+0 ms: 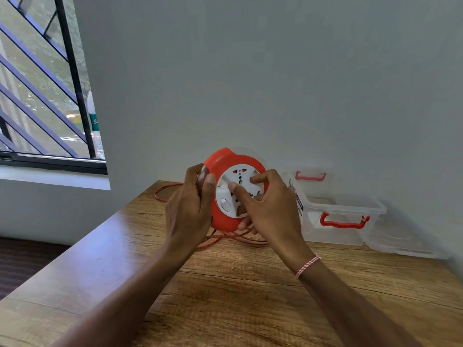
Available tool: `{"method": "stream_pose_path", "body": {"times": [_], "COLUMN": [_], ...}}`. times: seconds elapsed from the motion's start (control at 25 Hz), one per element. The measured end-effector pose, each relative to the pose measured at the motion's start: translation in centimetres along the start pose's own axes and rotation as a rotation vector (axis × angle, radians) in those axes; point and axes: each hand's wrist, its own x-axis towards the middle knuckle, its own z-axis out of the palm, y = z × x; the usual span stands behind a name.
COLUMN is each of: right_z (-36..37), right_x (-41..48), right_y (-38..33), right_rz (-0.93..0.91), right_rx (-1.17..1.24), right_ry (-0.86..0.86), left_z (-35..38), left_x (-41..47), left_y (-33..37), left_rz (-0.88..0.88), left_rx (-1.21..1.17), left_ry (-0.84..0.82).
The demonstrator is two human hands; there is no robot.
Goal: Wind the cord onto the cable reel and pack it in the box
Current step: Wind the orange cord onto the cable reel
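While lifted a little off the worktop [250,296], or so it looks, held between both hands: orange cable reel [225,169], flat white face turned toward the person. Gripped on its left edge by the left hand [190,209], fingers curled round the rim, thumb on the front. Held on the white middle part by the right hand [270,209], thumb and first finger bent and pressing on it, lower fingers tucked under the bottom edge. So both hands closed on the reel, neither one free.

Not yet all wound in: orange cord [165,190]. Hangs down from the bottom of the reel, lies in loose loops on the worktop right under it, then runs off behind and to the left in one big loop. So comes up to the reel from below and from the left side.

Looks like winding is the step in hand. With the flat face pointing at the person, should turn round like a clock hand, steadied on the outside by the left hand, spun in the middle by the right. Probably best to keep the reel over the loops, to feed the cord up straight with no snags.

Waiting on the right, by the wall: clear box [343,219] with red handles. Seems open on top. Just beside the right hand, farther from the left. Not touching the reel.
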Motion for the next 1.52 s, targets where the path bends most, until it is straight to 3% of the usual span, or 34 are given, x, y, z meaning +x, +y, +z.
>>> {"method": "stream_pose_path", "body": {"times": [0.12, 0.24, 0.36, 0.56, 0.72, 0.8, 0.96, 1.04, 1.12, 1.2, 1.36, 1.44, 1.52], "right_z": [-1.9, -1.5, 0.5, 0.3, -0.6, -1.5, -3.2, -3.2, -3.2, -3.5, -4.5, -4.2, -3.4], "right_x": [0.1, -0.6, -2.0, -1.3, -0.1, 0.9, 1.9, 1.9, 1.7, 1.6, 1.4, 1.1, 0.6], "right_y": [0.5, 1.3, 2.1, 2.7, 3.4, 4.1, 5.6, 6.1, 5.8, 5.2, 2.8, 1.4, 0.8], "right_rz": [-0.623, -0.894, -0.949, -0.776, -0.647, -0.566, -0.479, -0.39, -0.271, -0.318, -0.572, -0.676, -0.796], "right_rx": [-0.404, -0.55, -0.774, -0.647, -0.724, -0.809, -0.924, -0.785, -0.672, -0.685, -0.468, -0.465, -0.69], "right_ry": [0.082, -0.225, -0.389, -0.639, -0.835, -0.799, -0.456, -0.514, -0.696, -0.687, -0.092, -0.042, -0.14], "left_z": [-0.5, -0.8, -0.7, -0.9, -1.8, -2.4, -2.7, -2.5, -2.5, -2.4, -1.7, -1.3, -0.9], "left_x": [0.6, 1.0, 1.0, 1.3, 2.3, 2.9, 3.2, 3.1, 2.9, 2.7, 2.0, 1.3, 0.6], "left_y": [-0.9, -1.7, -1.9, -2.3, -2.4, -2.7, -2.9, -2.8, -2.8, -2.7, -2.0, -1.3, -0.6], "left_rz": [-0.12, -0.246, -0.308, -0.351, -0.433, -0.479, -0.534, -0.535, -0.54, -0.538, -0.452, -0.381, -0.3], "left_rx": [-0.04, -0.111, -0.123, -0.184, -0.291, -0.362, -0.438, -0.447, -0.459, -0.464, -0.412, -0.4, -0.38], "left_ry": [0.049, 0.077, 0.074, 0.091, 0.16, 0.183, 0.195, 0.18, 0.155, 0.121, 0.036, -0.019, -0.069]}}
